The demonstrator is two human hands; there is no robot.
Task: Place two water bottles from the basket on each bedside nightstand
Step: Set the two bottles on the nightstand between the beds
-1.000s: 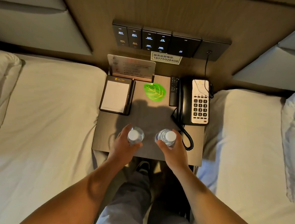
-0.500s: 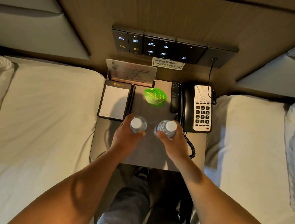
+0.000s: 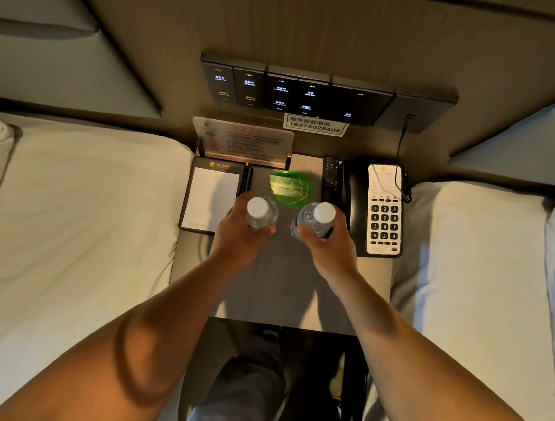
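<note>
Two clear water bottles with white caps stand upright over the middle of the brown nightstand (image 3: pixel 279 291). My left hand (image 3: pixel 238 235) is wrapped around the left bottle (image 3: pixel 258 210). My right hand (image 3: pixel 328 245) grips the right bottle (image 3: pixel 317 216). Both bottles sit just in front of a green leaf-shaped card (image 3: pixel 293 186). Whether the bottle bases touch the tabletop is hidden by my hands. No basket is in view.
A notepad in a black holder (image 3: pixel 210 197) lies at the left of the nightstand, a sign stand (image 3: pixel 242 140) behind it. A remote (image 3: pixel 330 174) and a black telephone (image 3: pixel 372 207) occupy the right. White beds flank both sides; a switch panel (image 3: pixel 296 92) is on the wall.
Both hands carried the bottles forward from the nightstand's front edge to its middle, close to the green card. The camera view leaned in closer.
</note>
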